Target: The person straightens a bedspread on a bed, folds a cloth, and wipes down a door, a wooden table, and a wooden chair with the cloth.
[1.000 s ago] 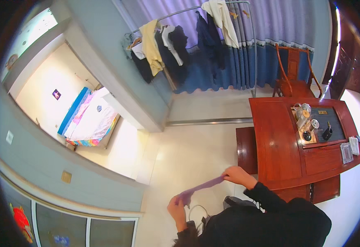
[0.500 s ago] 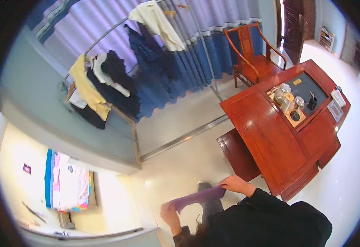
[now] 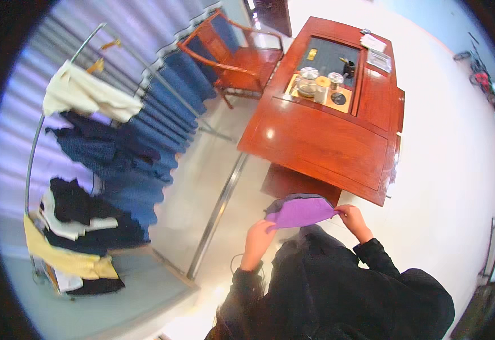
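Note:
A purple cloth [image 3: 301, 213] is stretched between my two hands, in front of my body. My left hand [image 3: 257, 242] is closed on its left end. At the opposite end, the fingers of my right hand [image 3: 354, 222] pinch a corner. Dark grey material [image 3: 298, 197] shows along the cloth's far side; whether it belongs to the cloth I cannot tell. The cloth hangs in the air just short of a reddish-brown wooden bench [image 3: 295, 182], which is partly under the table.
Ahead stands a reddish wooden table [image 3: 315, 133] with a tea set [image 3: 321, 89] on it. A wooden armchair [image 3: 242, 63] is beyond it, to the left. A metal rack [image 3: 35, 153] with several garments stands on the left by blue and purple curtains [image 3: 162, 107].
My view has turned to the right, toward the table. Both hands have risen with the cloth and moved farther out, and more of its purple surface shows.

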